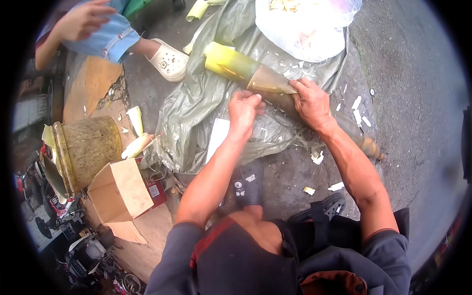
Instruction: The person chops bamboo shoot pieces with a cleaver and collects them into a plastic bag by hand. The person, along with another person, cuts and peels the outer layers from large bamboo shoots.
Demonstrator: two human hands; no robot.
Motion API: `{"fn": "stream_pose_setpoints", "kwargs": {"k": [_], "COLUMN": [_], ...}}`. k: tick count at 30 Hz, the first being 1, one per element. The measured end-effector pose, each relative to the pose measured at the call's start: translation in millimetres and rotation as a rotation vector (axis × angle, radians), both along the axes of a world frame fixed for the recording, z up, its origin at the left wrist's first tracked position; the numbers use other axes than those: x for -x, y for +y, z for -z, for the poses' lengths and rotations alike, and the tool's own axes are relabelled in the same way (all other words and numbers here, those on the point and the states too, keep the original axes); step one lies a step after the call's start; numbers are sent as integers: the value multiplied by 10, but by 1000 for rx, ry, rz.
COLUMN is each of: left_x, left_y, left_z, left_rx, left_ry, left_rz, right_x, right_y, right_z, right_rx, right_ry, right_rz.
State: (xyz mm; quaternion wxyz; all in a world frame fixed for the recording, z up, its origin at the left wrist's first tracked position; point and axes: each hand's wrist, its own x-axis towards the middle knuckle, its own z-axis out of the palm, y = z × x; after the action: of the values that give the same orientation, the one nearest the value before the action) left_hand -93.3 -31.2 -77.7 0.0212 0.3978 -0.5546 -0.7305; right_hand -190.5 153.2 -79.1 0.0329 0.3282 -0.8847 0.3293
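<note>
A long bamboo shoot [230, 63] lies slantwise over a grey-green plastic sheet [187, 118]. Its thick end is yellow-green, and brownish sheath covers the part further along. My right hand [312, 103] is closed on the pointed tip of the sheath, on top of the shoot. Just beside the shoot, my left hand [243, 110] has its fingers curled and thumb pressed in; whatever it may hold is hidden. Beyond my right forearm the shoot runs on to a ringed, brownish end near the sheet's edge.
A clear plastic bag [307, 34] with pale pieces lies at the top. On the left stand a dirty yellow bucket [91, 150] and an open cardboard box [120, 189]. Another person's hand [84, 20] and white clog [168, 61] are at upper left. Peel scraps [134, 120] litter the ground.
</note>
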Motion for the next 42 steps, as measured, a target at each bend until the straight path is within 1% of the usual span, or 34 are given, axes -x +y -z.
{"fn": "stream_pose_setpoints", "kwargs": {"k": [3,5,6,9,12,15,16,20,23,25,28,31,34,37,40,42], "left_x": [-12,-19,-40,32,136,144,87,-54,-47,-73,-127,-182,-177,-192,-154,8], "left_y": [5,34,60,112,111,167,181,167,152,171,124,92,112,106,138,173], "left_z": [-80,-125,-137,-142,-298,-492,-329,-308,-328,-278,-52,32,14,60,19,-105], "left_rx": [-94,-200,-255,-338,-365,-347,-391,-378,-385,-408,-558,-591,-630,-618,-583,-491], "left_ry": [-28,1,13,-61,-118,-200,-137,-162,-104,-59,73,102,151,201,138,61], "left_rz": [-20,-93,-133,-233,-198,-233,-270,-291,-276,-279,-354,-320,-319,-249,-334,-439], "right_x": [-7,-18,-46,-115,-226,-441,-518,-424,-494,-570,-673,-693,-669,-701,-743,-783], "right_y": [-14,-19,-17,-23,-52,-67,-62,-86,-88,-127,-174,-162,-126,-155,-160,-203], "right_z": [-11,-19,-31,-113,-183,-175,-138,-292,-266,-216,-164,-176,-173,-142,-93,8], "right_rx": [24,67,40,-28,-74,-105,-133,-143,-168,-128,-134,-131,-137,-146,-182,-239], "right_ry": [14,41,35,39,49,104,90,-125,-62,-81,-74,-66,-56,-37,1,61], "right_rz": [-3,-21,-31,-61,-105,-94,-81,-174,-147,-155,-139,-150,-148,-136,-121,-115]}}
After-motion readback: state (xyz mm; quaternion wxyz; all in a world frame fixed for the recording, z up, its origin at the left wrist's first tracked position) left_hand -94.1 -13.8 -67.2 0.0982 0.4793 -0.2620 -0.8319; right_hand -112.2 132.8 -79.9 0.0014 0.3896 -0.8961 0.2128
